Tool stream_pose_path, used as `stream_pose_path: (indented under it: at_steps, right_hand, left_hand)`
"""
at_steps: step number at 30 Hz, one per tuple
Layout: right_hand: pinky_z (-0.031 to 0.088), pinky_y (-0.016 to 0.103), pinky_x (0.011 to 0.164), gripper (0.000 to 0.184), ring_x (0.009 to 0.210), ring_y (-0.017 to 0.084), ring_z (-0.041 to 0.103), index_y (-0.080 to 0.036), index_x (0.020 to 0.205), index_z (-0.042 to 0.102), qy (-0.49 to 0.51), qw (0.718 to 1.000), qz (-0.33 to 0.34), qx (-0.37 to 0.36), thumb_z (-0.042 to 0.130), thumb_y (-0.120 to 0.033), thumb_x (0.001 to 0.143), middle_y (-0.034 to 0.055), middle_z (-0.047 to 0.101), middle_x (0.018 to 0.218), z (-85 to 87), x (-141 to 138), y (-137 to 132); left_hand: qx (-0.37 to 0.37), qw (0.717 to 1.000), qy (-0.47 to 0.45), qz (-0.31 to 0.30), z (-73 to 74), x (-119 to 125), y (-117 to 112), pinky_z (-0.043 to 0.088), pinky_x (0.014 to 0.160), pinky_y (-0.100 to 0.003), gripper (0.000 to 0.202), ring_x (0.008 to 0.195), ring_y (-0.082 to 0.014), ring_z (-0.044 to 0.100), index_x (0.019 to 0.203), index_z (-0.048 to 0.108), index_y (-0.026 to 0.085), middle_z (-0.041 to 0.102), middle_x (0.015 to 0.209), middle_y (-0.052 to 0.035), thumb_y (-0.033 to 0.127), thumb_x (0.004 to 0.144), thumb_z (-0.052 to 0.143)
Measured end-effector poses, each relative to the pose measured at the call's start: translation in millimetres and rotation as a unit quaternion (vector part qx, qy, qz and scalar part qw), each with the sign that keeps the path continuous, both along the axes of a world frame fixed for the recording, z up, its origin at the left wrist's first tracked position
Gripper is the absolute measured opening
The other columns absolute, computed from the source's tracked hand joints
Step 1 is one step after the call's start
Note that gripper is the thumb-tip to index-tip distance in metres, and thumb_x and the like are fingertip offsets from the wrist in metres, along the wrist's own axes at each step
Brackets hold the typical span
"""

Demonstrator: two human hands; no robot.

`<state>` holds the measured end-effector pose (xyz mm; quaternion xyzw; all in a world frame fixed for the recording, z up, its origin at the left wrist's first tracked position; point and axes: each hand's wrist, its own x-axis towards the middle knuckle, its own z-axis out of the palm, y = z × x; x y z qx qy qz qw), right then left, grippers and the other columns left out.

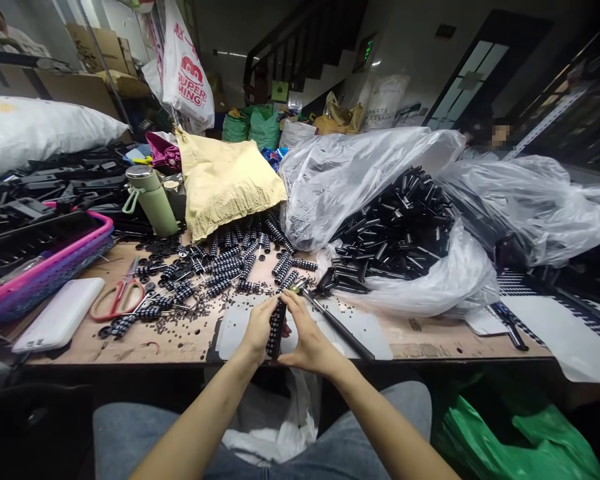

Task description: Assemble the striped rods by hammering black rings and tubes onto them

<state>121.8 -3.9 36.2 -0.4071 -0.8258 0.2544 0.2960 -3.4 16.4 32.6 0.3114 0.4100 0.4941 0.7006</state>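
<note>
The person's left hand (257,331) and right hand (309,341) meet over the near edge of the tabletop (180,340), and between them they hold a ringed stick (276,328), a short dark rod with light specks along it. The stick runs lengthwise away from the person, its far end tipped a little to the right, so its long axis lies along the gap between the two palms. The left fingers are curled against its left side near the middle. The right fingers close over its far end from the right, with the thumb lower down on the shaft. Both hands touch it and neither is nearer, and whether the right fingertips also pinch a small loose piece at the tip is too small to tell. Just right of the right fingers a long dark rod (337,325) lies slanted on the tabletop, its far end close to the fingertips. Just beyond the fingers is a heap of similar ringed sticks (230,267), with small dark bits scattered among them. Further left of the left fingers lie red-handled scissors (117,298) and a white flat case (60,315). Beyond and to the right sits a clear plastic bag (430,280) full of black tubes (395,227)
</note>
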Motion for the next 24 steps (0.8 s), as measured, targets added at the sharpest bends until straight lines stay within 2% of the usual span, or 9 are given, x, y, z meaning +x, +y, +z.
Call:
stream_pose_path:
  at_steps: [2,5,10,12,14,16,18,21,24]
  right_hand:
    - [0.02,0.04,0.106,0.102,0.129,0.025,0.015,-0.016,0.134,0.01,0.0,1.0,0.009,-0.015,0.071,-0.019,0.053,0.0147,0.014,0.139,-1.7,1.0,0.0]
    - [0.023,0.037,0.106,0.1,0.126,0.024,0.022,-0.014,0.133,0.013,0.015,0.999,0.007,-0.034,0.07,-0.017,0.051,0.0149,0.023,0.136,-4.4,0.7,0.0]
    - [0.024,0.037,0.105,0.098,0.123,0.024,0.026,-0.014,0.13,0.018,0.023,0.999,-0.027,-0.023,0.068,-0.016,0.046,0.0137,0.03,0.13,-8.1,-4.7,-1.4]
    - [0.025,0.038,0.104,0.098,0.123,0.025,0.026,-0.014,0.13,0.019,0.012,0.998,-0.05,-0.018,0.067,-0.017,0.045,0.0134,0.03,0.13,-12.1,-7.4,-2.6]
    - [0.027,0.04,0.102,0.097,0.121,0.027,0.028,-0.014,0.129,0.021,-0.001,0.997,-0.081,-0.009,0.068,-0.02,0.045,0.0139,0.032,0.129,-18.9,-10.3,-4.2]
    - [0.027,0.043,0.101,0.093,0.12,0.028,0.029,-0.013,0.13,0.021,-0.018,0.993,-0.116,0.01,0.066,-0.021,0.049,0.0153,0.033,0.128,-27.7,-11.9,-6.1]
    - [0.028,0.042,0.1,0.086,0.12,0.027,0.03,-0.012,0.131,0.02,-0.046,0.989,-0.134,0.031,0.062,-0.019,0.056,0.0163,0.034,0.128,-35.9,-9.1,-7.8]
    - [0.033,0.042,0.094,0.079,0.117,0.028,0.033,-0.011,0.131,0.02,-0.118,0.974,-0.185,0.056,0.061,-0.025,0.064,0.0171,0.036,0.127,-42.3,9.6,-8.8]
    - [0.038,0.043,0.08,0.05,0.102,0.029,0.043,-0.014,0.118,0.04,-0.237,0.911,-0.331,0.07,0.055,-0.035,0.075,0.0161,0.05,0.108,-42.9,40.9,-6.3]
  left_hand:
    - [-0.015,1.0,0.009,-0.005,-0.1,1.6,-2.2,0.04,0.038,-0.021,0.035,0.037,-0.0094,0.049,0.087,0.053,0.014,0.048,0.052,0.0052,0.044,0.069,0.055]
    - [-0.034,0.999,0.023,-0.01,-2.2,3.1,-3.7,0.037,0.034,-0.019,0.033,0.035,-0.0096,0.047,0.083,0.051,0.015,0.048,0.049,0.0049,0.044,0.069,0.054]
    - [-0.062,0.997,0.043,-0.02,-7.4,4.2,-1.1,0.035,0.034,-0.018,0.03,0.034,-0.0093,0.045,0.078,0.05,0.015,0.046,0.045,0.0048,0.045,0.072,0.049]
    - [-0.037,0.996,0.074,-0.034,-11.2,3.8,-1.0,0.038,0.038,-0.021,0.032,0.039,-0.0105,0.048,0.084,0.053,0.015,0.05,0.052,0.0021,0.044,0.075,0.044]
    - [0.052,0.986,0.156,-0.031,-17.5,3.3,-3.6,0.047,0.053,-0.027,0.032,0.058,-0.014,0.056,0.094,0.055,0.014,0.057,0.07,-0.0035,0.039,0.077,0.044]
    - [0.187,0.939,0.29,-0.008,-26.5,2.5,-8.7,0.046,0.076,-0.034,0.034,0.084,-0.0178,0.055,0.107,0.054,0.016,0.055,0.092,-0.0082,0.03,0.077,0.047]
    - [0.299,0.856,0.423,-0.004,-37.3,0.5,-14.0,0.04,0.087,-0.038,0.042,0.096,-0.0202,0.049,0.118,0.047,0.017,0.051,0.101,-0.0103,0.019,0.076,0.048]
    - [0.394,0.743,0.538,-0.056,-51.7,-7.2,-16.4,0.044,0.08,-0.039,0.046,0.091,-0.021,0.05,0.125,0.039,0.016,0.051,0.097,-0.0117,0.01,0.079,0.04]
    - [0.469,0.66,0.576,-0.112,-56.9,-19.0,-12.2,0.046,0.076,-0.036,0.047,0.089,-0.0198,0.051,0.129,0.032,0.017,0.051,0.099,-0.0122,0.008,0.082,0.033]
